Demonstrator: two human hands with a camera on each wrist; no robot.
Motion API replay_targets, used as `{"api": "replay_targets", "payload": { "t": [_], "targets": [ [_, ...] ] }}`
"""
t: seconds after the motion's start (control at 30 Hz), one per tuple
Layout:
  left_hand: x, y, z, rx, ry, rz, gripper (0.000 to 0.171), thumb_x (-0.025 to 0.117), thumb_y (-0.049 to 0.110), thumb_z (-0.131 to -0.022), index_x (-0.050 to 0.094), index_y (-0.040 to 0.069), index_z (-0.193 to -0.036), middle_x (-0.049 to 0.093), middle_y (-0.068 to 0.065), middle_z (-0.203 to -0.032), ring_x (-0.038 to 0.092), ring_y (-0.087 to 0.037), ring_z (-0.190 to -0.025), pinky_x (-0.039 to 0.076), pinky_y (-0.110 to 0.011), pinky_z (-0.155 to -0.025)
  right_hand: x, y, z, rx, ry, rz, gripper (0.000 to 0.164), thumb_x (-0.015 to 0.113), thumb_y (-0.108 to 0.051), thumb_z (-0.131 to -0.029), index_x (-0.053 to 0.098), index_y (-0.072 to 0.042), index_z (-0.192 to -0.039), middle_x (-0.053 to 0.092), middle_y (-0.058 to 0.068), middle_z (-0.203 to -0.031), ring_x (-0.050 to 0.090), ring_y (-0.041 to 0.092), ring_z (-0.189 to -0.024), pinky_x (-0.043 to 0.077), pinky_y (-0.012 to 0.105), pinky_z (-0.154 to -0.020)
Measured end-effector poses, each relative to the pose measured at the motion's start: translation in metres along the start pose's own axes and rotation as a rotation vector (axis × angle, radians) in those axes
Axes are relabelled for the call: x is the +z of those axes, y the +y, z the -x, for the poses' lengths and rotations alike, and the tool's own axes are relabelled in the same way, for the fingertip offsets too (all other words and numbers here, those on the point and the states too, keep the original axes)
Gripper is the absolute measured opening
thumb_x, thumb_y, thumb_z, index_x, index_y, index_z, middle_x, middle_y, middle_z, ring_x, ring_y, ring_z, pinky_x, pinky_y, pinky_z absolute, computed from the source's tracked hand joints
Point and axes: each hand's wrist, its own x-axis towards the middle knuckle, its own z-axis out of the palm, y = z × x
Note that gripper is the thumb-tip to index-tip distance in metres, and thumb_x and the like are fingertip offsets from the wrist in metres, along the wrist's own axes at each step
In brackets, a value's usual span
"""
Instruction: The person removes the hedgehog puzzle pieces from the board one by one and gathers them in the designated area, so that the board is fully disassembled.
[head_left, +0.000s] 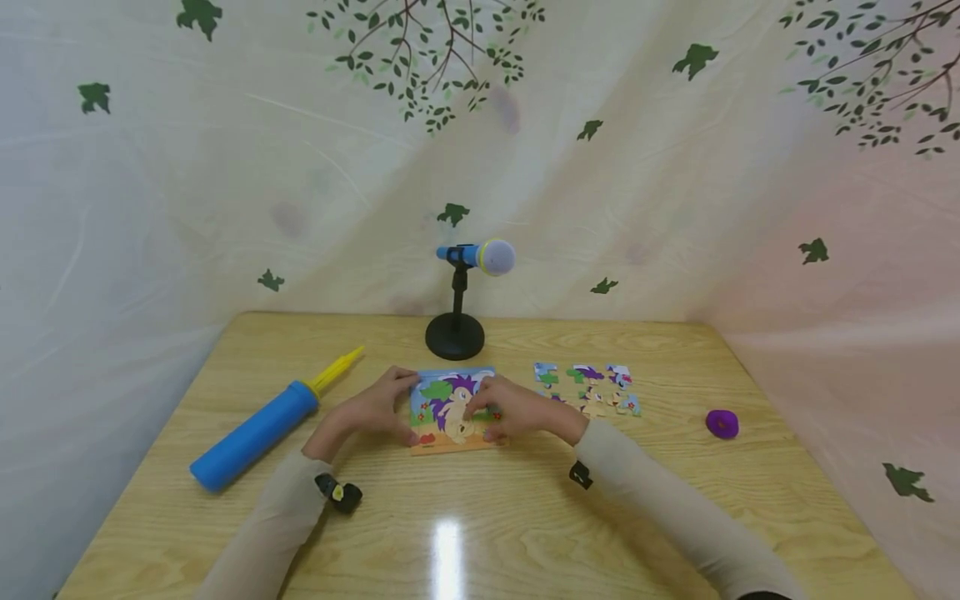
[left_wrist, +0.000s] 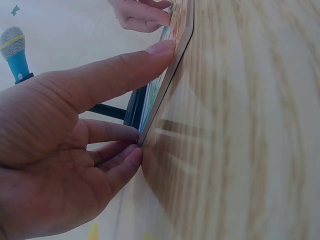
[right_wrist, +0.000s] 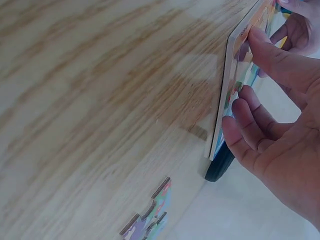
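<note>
A picture puzzle board (head_left: pixel 442 447) with a purple-spined cartoon hedgehog lies flat on the wooden table. My left hand (head_left: pixel 377 406) holds its left side, thumb at the near corner and fingers at the far one. In the left wrist view the thumb rests over the edge of the board. My right hand (head_left: pixel 517 406) reaches over the board's right part, its bent fingertips touching the picture and its thumb near the front edge. In the right wrist view those fingers (right_wrist: pixel 245 120) stand apart from the thumb, and the hand hides part of the picture.
Loose puzzle pieces (head_left: pixel 588 372) lie right of the board, partly behind my right hand. A blue toy microphone (head_left: pixel 468 254) on a black stand (head_left: pixel 454 336) rises behind it. A blue and yellow hand pump (head_left: pixel 255 435) lies left; a purple ring-shaped thing (head_left: pixel 722 424) sits right.
</note>
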Motion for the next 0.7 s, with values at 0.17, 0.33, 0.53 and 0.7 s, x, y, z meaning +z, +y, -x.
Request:
{"api": "replay_targets", "payload": {
  "t": [0.17,0.33,0.53,0.7],
  "targets": [
    [-0.001,-0.0001,-0.0002,0.003,-0.008,0.008,0.103,0.09,0.027,-0.077,0.032,0.0,-0.158,0.024,-0.024,-0.159,0.028,-0.045,-0.147,0.026,-0.063,-0.122,0.0007,0.002,-0.0019,0.004,-0.008,-0.006,0.031,0.08,-0.014,-0.089,0.076,-0.014,-0.12,0.061,0.006,-0.109,0.05,0.02,-0.1,0.043,0.026,-0.084],
    [-0.0005,-0.0016,-0.0014,0.003,-0.006,0.002,0.103,0.09,0.029,-0.077,0.033,0.0,-0.157,0.025,-0.024,-0.159,0.03,-0.044,-0.145,0.027,-0.063,-0.122,0.0007,0.0023,-0.0023,0.005,-0.007,-0.01,0.03,0.079,-0.013,-0.089,0.076,-0.014,-0.119,0.057,0.007,-0.106,0.046,0.019,-0.096,0.039,0.024,-0.078],
    [-0.0007,-0.0021,-0.0021,0.005,-0.004,0.003,0.103,0.091,0.029,-0.077,0.033,0.001,-0.157,0.025,-0.023,-0.158,0.029,-0.044,-0.145,0.026,-0.063,-0.122,0.0007,0.0019,-0.0032,0.023,-0.004,-0.004,0.03,0.079,-0.013,-0.089,0.077,-0.014,-0.119,0.053,0.009,-0.102,0.039,0.014,-0.089,0.035,0.023,-0.073],
    [-0.0012,-0.0011,-0.0017,0.0,-0.006,0.01,0.102,0.091,0.028,-0.077,0.034,0.001,-0.157,0.026,-0.022,-0.159,0.029,-0.043,-0.145,0.026,-0.063,-0.122,0.0006,0.0006,-0.0039,0.014,-0.004,-0.007,0.029,0.079,-0.01,-0.089,0.077,-0.012,-0.118,0.054,0.007,-0.105,0.04,0.014,-0.088,0.037,0.023,-0.072]
  ]
}}
